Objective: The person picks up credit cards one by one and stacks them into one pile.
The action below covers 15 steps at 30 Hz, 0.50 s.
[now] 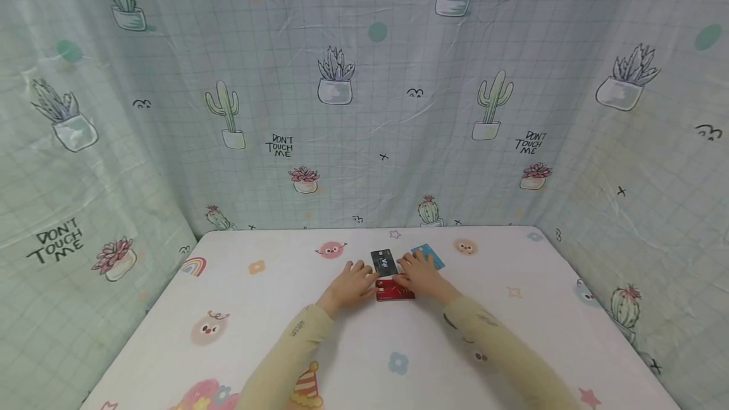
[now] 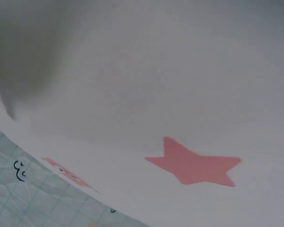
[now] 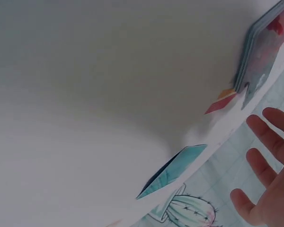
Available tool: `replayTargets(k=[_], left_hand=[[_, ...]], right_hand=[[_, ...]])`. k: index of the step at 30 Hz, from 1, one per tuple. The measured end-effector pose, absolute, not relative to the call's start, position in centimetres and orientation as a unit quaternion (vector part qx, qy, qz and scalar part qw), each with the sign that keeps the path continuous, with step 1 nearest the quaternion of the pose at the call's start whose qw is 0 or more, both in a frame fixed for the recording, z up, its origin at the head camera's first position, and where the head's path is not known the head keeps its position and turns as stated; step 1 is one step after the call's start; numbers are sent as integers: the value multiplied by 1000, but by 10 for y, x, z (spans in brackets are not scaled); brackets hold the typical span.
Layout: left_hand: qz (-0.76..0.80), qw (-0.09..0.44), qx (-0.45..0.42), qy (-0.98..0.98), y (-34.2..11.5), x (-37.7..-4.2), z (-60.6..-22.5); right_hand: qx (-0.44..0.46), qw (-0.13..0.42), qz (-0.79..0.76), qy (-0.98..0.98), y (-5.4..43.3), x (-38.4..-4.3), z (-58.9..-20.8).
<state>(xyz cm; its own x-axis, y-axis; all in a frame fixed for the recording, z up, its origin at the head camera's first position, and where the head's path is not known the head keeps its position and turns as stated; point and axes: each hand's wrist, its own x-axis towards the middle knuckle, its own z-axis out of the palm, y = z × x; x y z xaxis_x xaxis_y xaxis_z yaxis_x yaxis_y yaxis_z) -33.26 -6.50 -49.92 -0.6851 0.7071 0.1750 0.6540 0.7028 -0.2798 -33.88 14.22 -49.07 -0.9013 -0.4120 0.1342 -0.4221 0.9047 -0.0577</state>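
Note:
A red card (image 1: 395, 291) lies flat on the table between my hands; its dark front edge shows some thickness. My left hand (image 1: 354, 283) is at its left edge, thumb and fingers loosely bent, with the fingertips close to the card. Just behind lies a black card (image 1: 384, 262) with "Vip" printed on it. My right hand (image 1: 423, 276) reaches in from the right, fingers spread, overlapping a blue card (image 1: 435, 258) in the head view. The right wrist view has a teal card (image 3: 173, 172) and a stack of cards (image 3: 262, 52) near the spread fingers.
A white tabletop (image 1: 256, 309) carries printed shapes, among them a flat pink star (image 2: 196, 165) in the left wrist view. Behind it and at both sides hangs a curtain (image 1: 364, 119) patterned with cacti.

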Motion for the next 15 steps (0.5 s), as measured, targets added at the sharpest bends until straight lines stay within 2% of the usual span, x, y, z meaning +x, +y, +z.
replayTargets(k=[7, 15], left_hand=[[101, 168, -381, -903, -75, -335, -499], [93, 175, -380, -904, -85, -339, -495]], right_hand=[[180, 61, 25, -982, 127, -348, -487], [169, 60, 17, -984, 113, -356, -489]])
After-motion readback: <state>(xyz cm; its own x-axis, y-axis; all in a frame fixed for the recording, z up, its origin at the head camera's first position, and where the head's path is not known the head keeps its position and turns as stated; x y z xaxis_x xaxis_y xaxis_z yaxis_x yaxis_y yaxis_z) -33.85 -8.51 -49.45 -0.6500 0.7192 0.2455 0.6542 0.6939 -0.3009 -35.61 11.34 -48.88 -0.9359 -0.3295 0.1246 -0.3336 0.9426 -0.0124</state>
